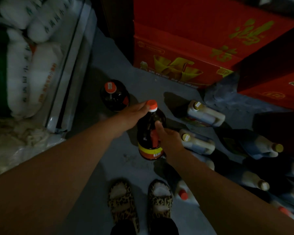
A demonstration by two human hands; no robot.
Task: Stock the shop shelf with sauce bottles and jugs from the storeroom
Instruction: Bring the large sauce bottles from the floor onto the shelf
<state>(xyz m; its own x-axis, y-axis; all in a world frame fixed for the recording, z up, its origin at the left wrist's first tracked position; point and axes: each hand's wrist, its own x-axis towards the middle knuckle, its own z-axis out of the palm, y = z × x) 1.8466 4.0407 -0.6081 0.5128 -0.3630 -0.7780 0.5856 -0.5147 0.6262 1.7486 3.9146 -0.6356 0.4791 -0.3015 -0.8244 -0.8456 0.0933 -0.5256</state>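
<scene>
A dark sauce bottle (148,133) with an orange cap and a red and yellow label is held between both hands above the grey floor. My left hand (134,114) wraps its neck just under the cap. My right hand (168,138) grips its side by the handle, thumb up the front. A second dark orange-capped bottle (115,95) stands on the floor beyond my left hand. Several pale jugs with gold caps (204,114) (196,141) stand to the right.
Red cartons (185,48) with yellow print are stacked at the back and right. White sacks (32,68) lie on a low rack at the left. More jugs (260,148) crowd the right side. My feet in patterned slippers (141,204) stand on the floor below.
</scene>
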